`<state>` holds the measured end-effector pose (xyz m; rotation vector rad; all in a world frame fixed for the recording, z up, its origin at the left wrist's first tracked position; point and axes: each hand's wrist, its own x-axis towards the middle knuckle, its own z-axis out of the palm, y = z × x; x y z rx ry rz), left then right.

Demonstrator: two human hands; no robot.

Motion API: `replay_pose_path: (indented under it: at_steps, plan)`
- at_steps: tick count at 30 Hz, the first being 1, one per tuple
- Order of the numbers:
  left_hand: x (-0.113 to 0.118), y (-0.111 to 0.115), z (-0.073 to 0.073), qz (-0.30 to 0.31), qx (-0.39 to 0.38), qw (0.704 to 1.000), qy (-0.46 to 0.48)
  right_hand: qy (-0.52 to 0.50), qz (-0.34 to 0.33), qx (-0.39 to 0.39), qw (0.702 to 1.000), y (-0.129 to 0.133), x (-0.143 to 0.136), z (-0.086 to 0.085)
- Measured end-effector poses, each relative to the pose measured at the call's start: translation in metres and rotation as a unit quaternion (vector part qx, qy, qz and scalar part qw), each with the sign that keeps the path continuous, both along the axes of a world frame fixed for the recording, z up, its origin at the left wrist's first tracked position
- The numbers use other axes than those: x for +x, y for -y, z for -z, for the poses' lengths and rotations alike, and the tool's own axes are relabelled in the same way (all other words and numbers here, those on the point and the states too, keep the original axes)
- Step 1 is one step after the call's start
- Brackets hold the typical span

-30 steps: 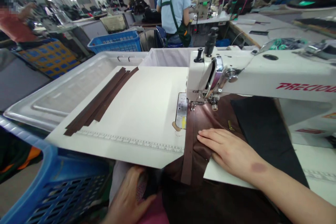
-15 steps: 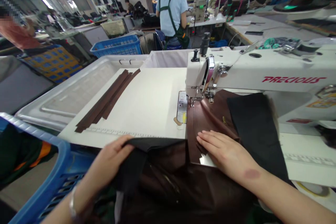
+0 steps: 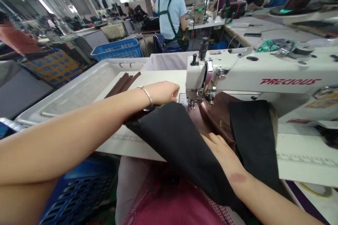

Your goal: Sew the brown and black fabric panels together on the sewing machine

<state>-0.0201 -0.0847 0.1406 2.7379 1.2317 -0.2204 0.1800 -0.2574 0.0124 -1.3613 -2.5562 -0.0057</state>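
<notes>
My left hand (image 3: pixel 167 93) reaches across to the left of the needle area, its fingers curled down on the edge of a brown panel with black lining (image 3: pixel 179 137). The flipped panel shows its black side and hangs toward my lap. My right hand (image 3: pixel 218 147) lies flat on a brown leather-like piece (image 3: pixel 200 112), its fingertips partly hidden by the black lining. That brown piece runs under the presser foot (image 3: pixel 193 104) of a white sewing machine (image 3: pixel 237 72). A second black flap (image 3: pixel 253 137) lies to the right of my right hand.
Brown strips (image 3: pixel 123 84) lie on the white table (image 3: pixel 148 79) behind my left forearm. A blue basket (image 3: pixel 79 186) stands at the lower left, and a pale plastic tub (image 3: pixel 63 102) lies beyond the table's left edge. A co-worker (image 3: pixel 171 14) sits farther back.
My left hand has moved forward and right, folding the panel over so its black lining now faces up. My right hand stays near the same spot, now partly covered by it.
</notes>
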Motion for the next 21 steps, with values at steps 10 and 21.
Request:
replay_pose_path:
  at_steps: [10, 21]
  plan:
    - [-0.009, 0.114, 0.076, 0.016, -0.002, 1.000, 0.023, 0.028, 0.001, 0.026, 0.999, 0.006, -0.004, 0.010]
    - [0.003, 0.075, 0.098, 0.057, 0.075, 0.991, 0.095, -0.038, -0.003, 0.011, 0.999, 0.004, -0.002, 0.008]
